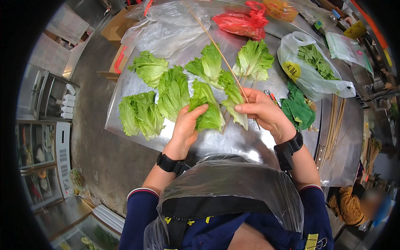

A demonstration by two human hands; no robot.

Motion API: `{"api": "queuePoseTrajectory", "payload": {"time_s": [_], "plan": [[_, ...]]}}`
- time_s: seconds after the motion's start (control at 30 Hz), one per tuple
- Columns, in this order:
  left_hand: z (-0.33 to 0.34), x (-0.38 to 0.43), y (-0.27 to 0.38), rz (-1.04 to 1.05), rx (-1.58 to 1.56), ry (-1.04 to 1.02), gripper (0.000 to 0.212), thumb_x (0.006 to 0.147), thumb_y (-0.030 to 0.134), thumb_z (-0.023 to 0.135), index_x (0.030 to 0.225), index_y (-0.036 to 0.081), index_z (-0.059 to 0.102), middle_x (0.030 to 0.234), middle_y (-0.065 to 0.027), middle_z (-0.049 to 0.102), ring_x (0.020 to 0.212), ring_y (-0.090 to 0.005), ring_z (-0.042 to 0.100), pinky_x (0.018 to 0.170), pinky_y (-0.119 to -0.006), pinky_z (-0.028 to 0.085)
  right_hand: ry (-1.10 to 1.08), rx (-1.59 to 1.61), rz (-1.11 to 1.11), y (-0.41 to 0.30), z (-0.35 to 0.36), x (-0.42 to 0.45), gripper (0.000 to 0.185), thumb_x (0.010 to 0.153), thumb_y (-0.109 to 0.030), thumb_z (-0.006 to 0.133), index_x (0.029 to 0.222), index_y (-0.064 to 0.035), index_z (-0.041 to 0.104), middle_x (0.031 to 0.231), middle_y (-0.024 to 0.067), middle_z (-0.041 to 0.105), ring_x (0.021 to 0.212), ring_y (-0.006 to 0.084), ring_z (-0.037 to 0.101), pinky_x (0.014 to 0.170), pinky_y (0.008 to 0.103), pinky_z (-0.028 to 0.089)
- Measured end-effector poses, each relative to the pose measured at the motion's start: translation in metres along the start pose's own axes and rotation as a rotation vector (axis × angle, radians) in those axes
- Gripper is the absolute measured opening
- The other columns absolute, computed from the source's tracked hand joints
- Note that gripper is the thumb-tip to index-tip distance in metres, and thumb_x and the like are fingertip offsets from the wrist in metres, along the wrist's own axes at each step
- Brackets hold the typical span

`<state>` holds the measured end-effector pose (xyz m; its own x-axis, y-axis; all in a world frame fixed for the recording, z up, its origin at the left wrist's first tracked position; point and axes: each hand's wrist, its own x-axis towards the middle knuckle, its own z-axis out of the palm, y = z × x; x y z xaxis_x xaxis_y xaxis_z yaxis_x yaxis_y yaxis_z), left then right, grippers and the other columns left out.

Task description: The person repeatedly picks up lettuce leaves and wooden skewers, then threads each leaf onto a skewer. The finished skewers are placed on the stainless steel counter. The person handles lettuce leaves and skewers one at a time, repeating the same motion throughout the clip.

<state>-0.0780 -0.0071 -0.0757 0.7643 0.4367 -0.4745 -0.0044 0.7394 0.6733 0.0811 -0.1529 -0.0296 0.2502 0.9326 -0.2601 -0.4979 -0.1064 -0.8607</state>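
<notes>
Between thumb and fingers, my left hand (187, 125) grips a green lettuce leaf (206, 109) above the metal table. My right hand (265, 109) holds a long thin wooden skewer (218, 50) and a second, narrower lettuce leaf (235, 104). Several lettuce leaves lie around: a pair at the left (140, 114), one beside it (173, 93), one at the upper left (150, 68), and a bunch with skewers through or under it (253, 59). Where the skewer tip meets the held leaf is partly hidden by my fingers.
A plastic bag of leafy greens (315, 62), a green cloth (298, 107) and loose skewers (332, 128) are on the right. Clear plastic bags (172, 28) and a red bag (242, 23) lie at the back. A cardboard box (117, 31) stands left; a person (353, 203) is at lower right.
</notes>
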Motion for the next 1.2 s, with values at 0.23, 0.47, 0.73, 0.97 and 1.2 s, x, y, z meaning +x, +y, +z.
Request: {"api": "queuePoseTrajectory", "payload": {"time_s": [0.23,0.47,0.73,0.97,1.2], "plan": [[0.021,0.0,-0.012,0.05,0.145,-0.05,0.024,0.085,0.008,0.059,0.107,0.0,0.057,0.098,-0.007,0.063,0.084,-0.0143,0.061,0.071,-0.027,0.05,-0.09,-0.045,0.037,0.006,0.017,-0.011,0.039,0.076,-0.008,0.069,0.112,-0.0027,0.056,0.094,-0.0019,0.062,0.081,0.0045,0.057,0.072,0.0189,0.045],[0.036,-0.011,-0.013,0.029,0.084,-0.183,0.026,0.089,0.014,0.057,0.11,0.001,0.055,0.096,-0.0053,0.063,0.081,-0.012,0.061,0.072,-0.026,0.05,0.263,-0.485,-0.165,0.032,-0.002,0.003,0.023,0.077,-0.005,0.069,0.098,-0.0026,0.059,0.085,-0.0015,0.062,0.073,0.0027,0.055,0.066,0.0178,0.045],[0.041,-0.014,-0.014,0.124,0.172,-0.278,0.03,0.086,0.012,0.06,0.114,0.001,0.054,0.105,-0.0062,0.061,0.093,-0.0142,0.059,0.084,-0.03,0.046,0.319,-0.512,-0.181,0.032,0.001,-0.001,0.022,0.075,-0.005,0.069,0.094,-0.003,0.059,0.078,-0.0031,0.058,0.069,0.0025,0.053,0.06,0.017,0.042],[0.033,-0.008,-0.02,0.187,0.277,-0.262,0.032,0.084,0.004,0.06,0.115,0.001,0.053,0.106,-0.0059,0.061,0.094,-0.013,0.058,0.084,-0.028,0.046,0.313,-0.365,-0.161,0.031,-0.003,0.0,0.021,0.08,-0.012,0.065,0.098,-0.0025,0.06,0.088,0.0,0.061,0.079,0.0051,0.054,0.073,0.0195,0.042],[0.032,-0.01,-0.018,0.175,0.222,-0.304,0.039,0.082,-0.003,0.056,0.12,0.001,0.05,0.108,-0.0049,0.059,0.095,-0.0119,0.056,0.085,-0.027,0.045,0.373,-0.083,-0.263,0.033,0.005,0.002,0.021,0.081,-0.01,0.065,0.1,-0.004,0.059,0.084,-0.002,0.06,0.07,0.003,0.051,0.06,0.0181,0.039]]}}
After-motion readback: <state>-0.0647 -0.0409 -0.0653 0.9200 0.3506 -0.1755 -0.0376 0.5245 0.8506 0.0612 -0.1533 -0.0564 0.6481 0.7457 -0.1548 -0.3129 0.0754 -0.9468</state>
